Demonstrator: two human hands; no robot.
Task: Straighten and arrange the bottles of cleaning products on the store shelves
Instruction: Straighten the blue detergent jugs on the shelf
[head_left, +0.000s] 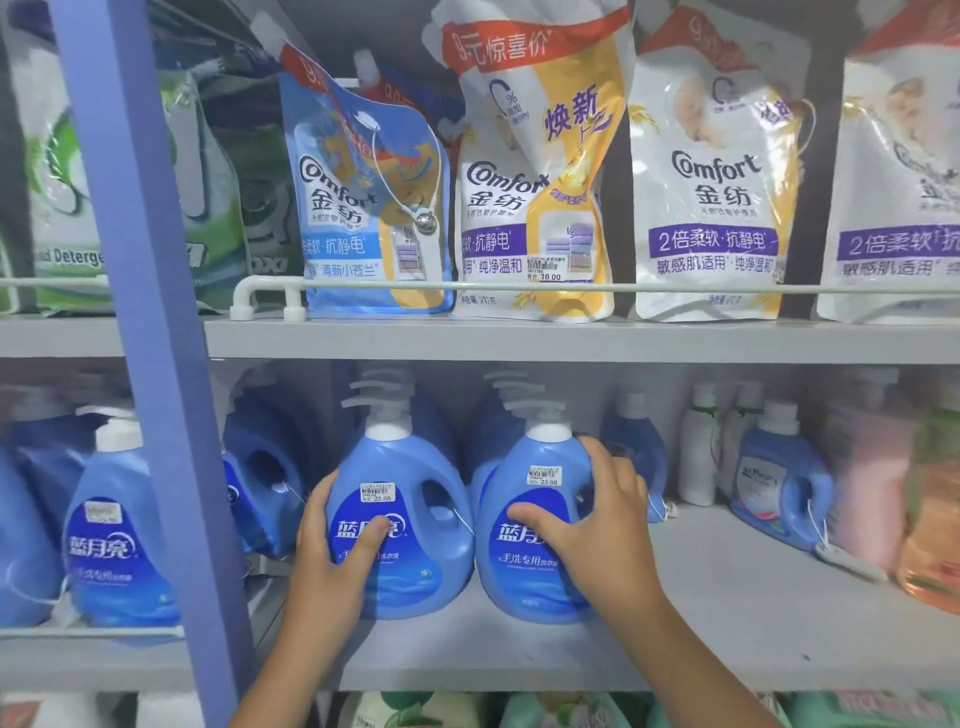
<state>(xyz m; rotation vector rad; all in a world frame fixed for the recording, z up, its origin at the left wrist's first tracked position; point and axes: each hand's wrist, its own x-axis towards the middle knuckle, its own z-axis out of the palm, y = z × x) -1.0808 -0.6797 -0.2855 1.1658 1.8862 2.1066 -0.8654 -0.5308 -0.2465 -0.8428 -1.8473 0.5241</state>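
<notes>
The grey middle shelf (727, 597) of a shop rack carries the detergent bottles, with another grey shelf (519, 340) above it fronted by a thin white rail (519, 286), and a blue upright post (150, 338) slanting down the left side of the bay. Two blue pump-top bottles stand upright side by side near the front edge, just touching at their bellies. The left hand (332, 551) wraps the left bottle (402, 525) from its left flank, thumb laid across the front label, fingers curled round the side. The right hand (597, 525) covers the right bottle (535, 525) from the handle side, fingers spread and bent over the top of the shoulder and the front label, gripping it. Behind these two, more blue jugs sit deeper in the shelf, blurred. To the right, a smaller blue jug with a handle (779, 488) stands well apart, with slim white bottles (698, 452) just behind it and pink and orange containers (893, 493) at the far right edge. Left of the post another blue bottle with a white cap (117, 530) stands on the neighbouring shelf. Overhead, soft Comfort refill pouches lean behind the rail: a blue one (363, 208) with a security tag cord, a yellow-and-white one (540, 197) crumpled and twisted, and white ones (711, 187) to the right. Green detergent bags (67, 197) sit past the post.
</notes>
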